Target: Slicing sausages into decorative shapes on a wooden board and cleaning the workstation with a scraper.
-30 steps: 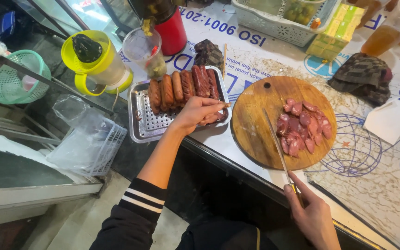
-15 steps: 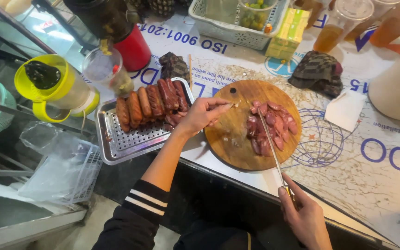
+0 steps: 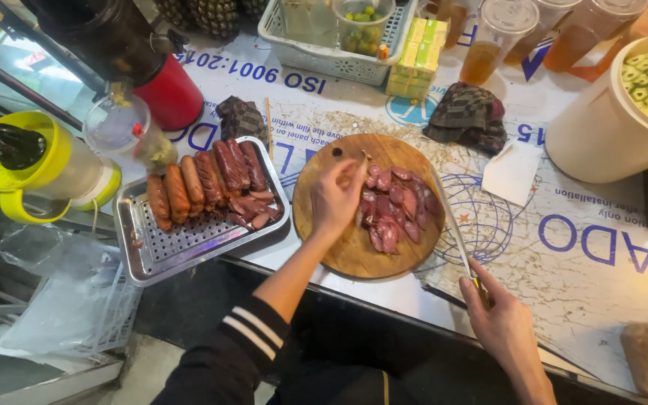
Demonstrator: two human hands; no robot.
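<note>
1. Sausage slices (image 3: 395,206) lie heaped on the right half of the round wooden cutting board (image 3: 354,247); they look soft, greasy and light, best pinched from the sides.
2. Left hand (image 3: 337,196) rests on the board just beside the heap, its fingers curled loosely; whether they pinch a piece I cannot tell.
3. Right hand (image 3: 500,322) is closed around the handle of a long knife (image 3: 451,221), blade lying beside the slices.
4. Whole sausages (image 3: 204,180) wait on a perforated metal tray (image 3: 178,247) to the left.

Matt wooden cutting board (image 3: 354,251) — glossy sliced sausage (image 3: 395,210) on it; shiny perforated metal tray (image 3: 181,244); the knife (image 3: 455,225) blade is bare metal.
</note>
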